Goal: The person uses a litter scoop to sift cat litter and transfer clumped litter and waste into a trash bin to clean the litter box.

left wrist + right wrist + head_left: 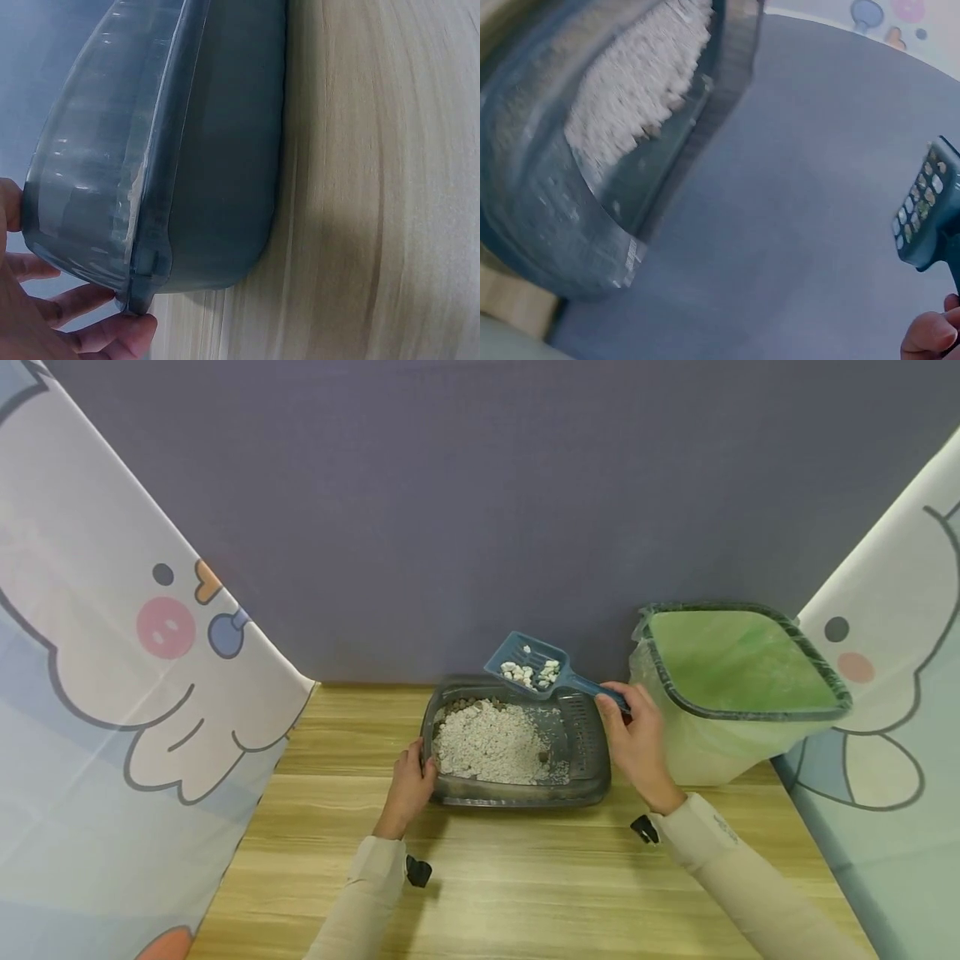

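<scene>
A dark grey litter box point(592, 785) stands on the wooden table, with pale litter point(491, 743) heaped toward its left side and a few brown lumps in it. My left hand point(411, 781) grips the box's left rim; the left wrist view shows its fingers point(124, 334) at the corner of the rim. My right hand point(636, 735) holds a blue slotted litter scoop point(528, 664) by its handle, raised over the back right of the box. Several whitish clumps point(517, 674) lie in the scoop. In the right wrist view the scoop point(930, 202) appears at the right edge, pieces showing through its slots.
To the right of the box is a bin point(750, 714) lined with a translucent greenish bag, its dark rim close to my right hand. A grey cloth wall point(465, 510) rises behind the table point(525, 893). Cartoon-printed sheets point(97, 652) flank both sides.
</scene>
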Demonstrator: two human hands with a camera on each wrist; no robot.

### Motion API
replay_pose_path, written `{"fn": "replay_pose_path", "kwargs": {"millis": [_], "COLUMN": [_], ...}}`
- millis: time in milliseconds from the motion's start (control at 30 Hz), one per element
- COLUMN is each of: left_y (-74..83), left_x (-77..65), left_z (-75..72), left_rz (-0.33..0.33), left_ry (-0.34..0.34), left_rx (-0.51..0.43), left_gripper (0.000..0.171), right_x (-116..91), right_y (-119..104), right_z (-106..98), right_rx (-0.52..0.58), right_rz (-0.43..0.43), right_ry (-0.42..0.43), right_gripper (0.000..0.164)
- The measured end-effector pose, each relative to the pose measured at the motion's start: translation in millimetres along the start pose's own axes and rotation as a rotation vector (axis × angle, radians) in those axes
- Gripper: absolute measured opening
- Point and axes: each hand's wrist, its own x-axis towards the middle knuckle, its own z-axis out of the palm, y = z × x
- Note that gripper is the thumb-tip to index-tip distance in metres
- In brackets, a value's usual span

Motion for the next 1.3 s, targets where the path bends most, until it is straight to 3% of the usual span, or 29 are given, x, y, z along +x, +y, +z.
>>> {"fn": "replay_pose_path", "kwargs": {"millis": [300, 600, 700, 767, 933, 1067, 1167, 1300], "left_y": [-0.9, -3.0, -4.2, -4.8, -6.3, -7.3, -7.4, -5.5], "left_x": [0.3, 0.6, 1.0, 1.0, -0.6, -1.4, -1.2, 0.9], "left_z": [-1.8, -0.5, -0.8, -0.9, -2.1, -1.9, -1.5, -0.7], "left_rz": [-0.001, -0.006, -0.008, -0.010, -0.014, -0.004, 0.003, -0.001], "left_ry": [-0.007, -0.011, -0.013, -0.015, -0.006, 0.000, 0.001, -0.007], "left_rx": [0.000, -0.004, -0.007, -0.011, -0.023, -0.024, -0.021, -0.024], "left_gripper": [0.049, 0.049, 0.049, 0.050, 0.050, 0.049, 0.049, 0.050], "right_x": [33.5, 52.1, 50.6, 48.0, 43.4, 43.4, 42.6, 39.1], "right_y": [-8.9, 8.5, 20.5, 28.8, 41.2, 35.4, 28.3, 23.5], "right_z": [-44.8, -130.8, -153.2, -163.7, -170.4, -165.6, -165.1, -166.6], "right_rx": [-0.127, -0.299, -0.341, -0.357, -0.316, -0.219, -0.239, -0.294], "right_rz": [0.008, 0.223, 0.222, 0.171, 0.016, -0.040, -0.018, 0.091], "right_ry": [0.069, 0.286, 0.336, 0.358, 0.477, 0.588, 0.600, 0.545], "right_gripper": [0.019, 0.028, 0.026, 0.023, 0.014, 0.011, 0.010, 0.018]}}
